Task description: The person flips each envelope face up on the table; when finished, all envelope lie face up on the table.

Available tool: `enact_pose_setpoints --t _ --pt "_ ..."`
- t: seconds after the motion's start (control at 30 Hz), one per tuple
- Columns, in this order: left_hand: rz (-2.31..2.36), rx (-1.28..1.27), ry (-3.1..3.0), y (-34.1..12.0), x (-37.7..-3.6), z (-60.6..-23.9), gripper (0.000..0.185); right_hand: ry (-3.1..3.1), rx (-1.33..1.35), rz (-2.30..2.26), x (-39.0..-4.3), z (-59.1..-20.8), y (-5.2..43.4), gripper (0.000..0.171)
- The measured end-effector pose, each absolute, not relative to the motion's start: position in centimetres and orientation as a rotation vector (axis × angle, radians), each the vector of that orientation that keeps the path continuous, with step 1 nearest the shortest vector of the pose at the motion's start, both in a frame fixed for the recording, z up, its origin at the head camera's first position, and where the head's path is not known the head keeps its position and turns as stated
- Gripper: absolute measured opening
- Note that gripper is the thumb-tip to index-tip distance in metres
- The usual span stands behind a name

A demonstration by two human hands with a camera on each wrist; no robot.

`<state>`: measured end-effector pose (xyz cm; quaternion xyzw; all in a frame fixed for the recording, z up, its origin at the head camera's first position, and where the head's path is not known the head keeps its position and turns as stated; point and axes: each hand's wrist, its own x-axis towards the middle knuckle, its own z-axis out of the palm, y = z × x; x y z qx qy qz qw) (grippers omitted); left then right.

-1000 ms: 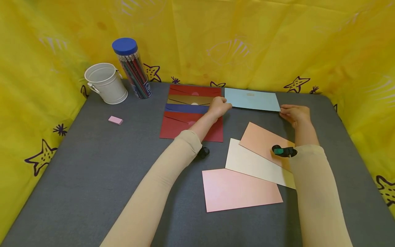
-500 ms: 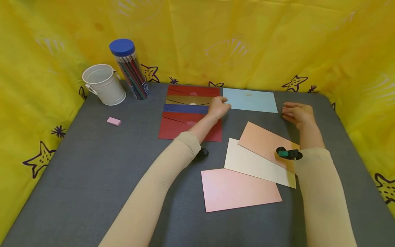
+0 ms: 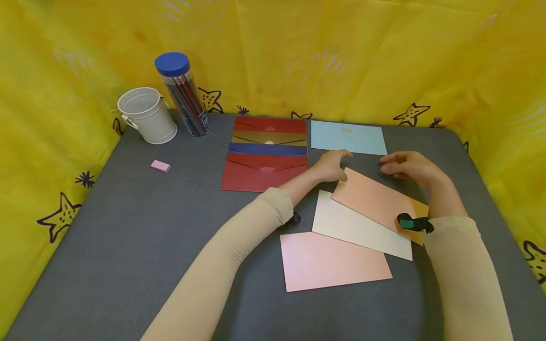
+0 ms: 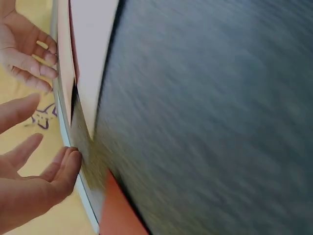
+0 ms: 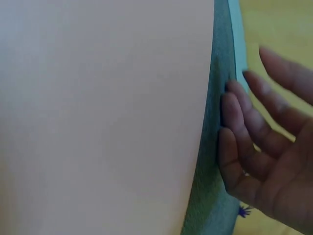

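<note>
My left hand (image 3: pixel 330 166) hovers with thumb and fingers spread, its thumb right at the upper left corner of a plain peach envelope (image 3: pixel 379 201). Opposite it, my right hand (image 3: pixel 409 166) hangs over that envelope's far side with loosely bent fingers and nothing in them. Behind both hands a light blue envelope (image 3: pixel 347 137) with small gold print lies flat on the table. The peach envelope overlaps a cream one (image 3: pixel 358 225), which in turn overlaps a pink one (image 3: pixel 332 263). In the right wrist view, the peach surface (image 5: pixel 107 117) fills the left side, beside my fingers.
Left of the blue envelope lie overlapped flapped envelopes: red (image 3: pixel 264 177), blue (image 3: pixel 266 149), gold (image 3: pixel 247 137) and another red (image 3: pixel 251 124). Farther left are a pink eraser (image 3: pixel 160 166), a white bucket (image 3: pixel 147 116) and a blue-lidded tub of pencils (image 3: pixel 183 94). A yellow patterned cloth (image 3: pixel 273 61) hangs behind.
Both hands have let go of the light blue envelope, which stays flat at the back. The left hand has moved right and nearer, to the peach envelope's corner; the right hand has drawn nearer too.
</note>
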<state>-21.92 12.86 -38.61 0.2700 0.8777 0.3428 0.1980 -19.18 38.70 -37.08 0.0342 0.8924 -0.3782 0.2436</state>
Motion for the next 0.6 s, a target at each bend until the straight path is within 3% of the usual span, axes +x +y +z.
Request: enact_pose_setpoints --t 0.2,0.6 --pt "0.642 0.715 2.489 14.4 -21.9 -38.3 0.081 2.407 -0.098 -0.886 -18.8 -37.1 38.1 0.062" --pt "0.499 0.690 2.532 14.5 -21.3 -38.5 0.061 2.446 -0.221 -0.723 -17.9 -37.8 36.9 0.070"
